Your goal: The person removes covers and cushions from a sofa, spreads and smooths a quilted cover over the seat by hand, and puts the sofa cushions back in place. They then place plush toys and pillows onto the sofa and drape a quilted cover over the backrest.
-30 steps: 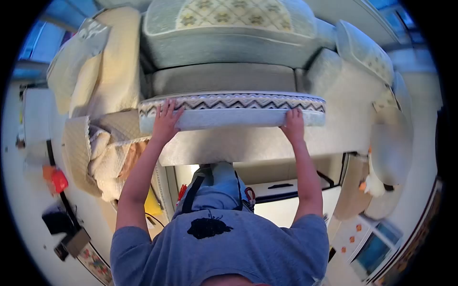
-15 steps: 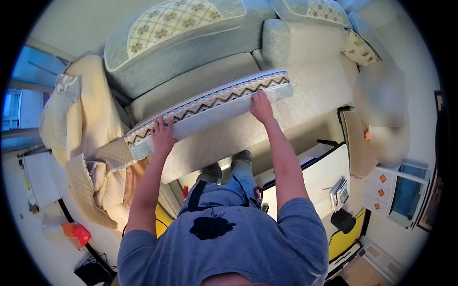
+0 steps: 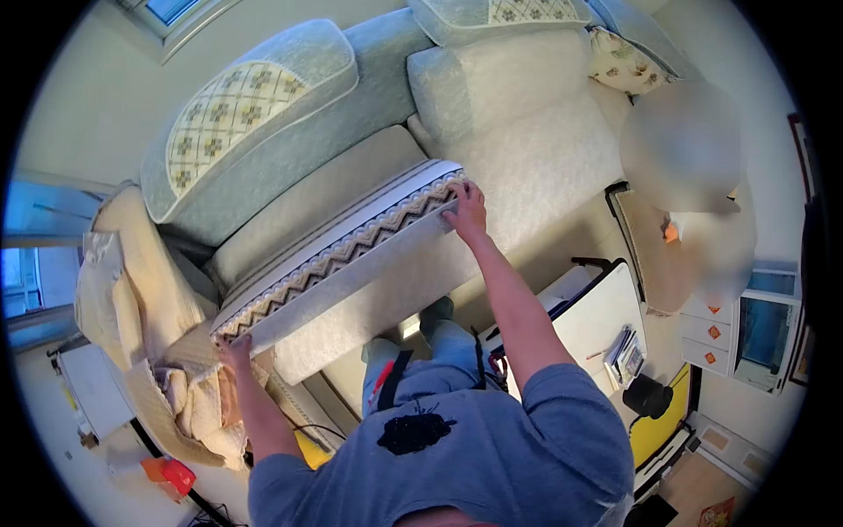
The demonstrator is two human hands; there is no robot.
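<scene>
A long sofa cushion [image 3: 349,252] with a zigzag-patterned border and a pale lower edge lies slanted across the sofa seat. My left hand [image 3: 234,353] is closed at its near left corner, fingers partly hidden against the fabric. At the far right end, my right hand [image 3: 469,212] grips the cushion's edge, fingers curled over the top. The sofa [image 3: 369,314] has a pale seat surface under and around the cushion. Behind it stands a rounded backrest pillow [image 3: 263,101] with a checked floral panel.
Quilted covers [image 3: 189,400] are heaped at the sofa's left end. To my right is a white table [image 3: 584,329] with a stack of booklets [image 3: 624,356] and a black cylindrical container [image 3: 648,397]. A blurred person [image 3: 680,145] is beyond, at the right.
My left hand has slid down to the cushion's left corner, and my right hand has moved to its right end. The cushion is tilted, showing more striped top. The view has shifted.
</scene>
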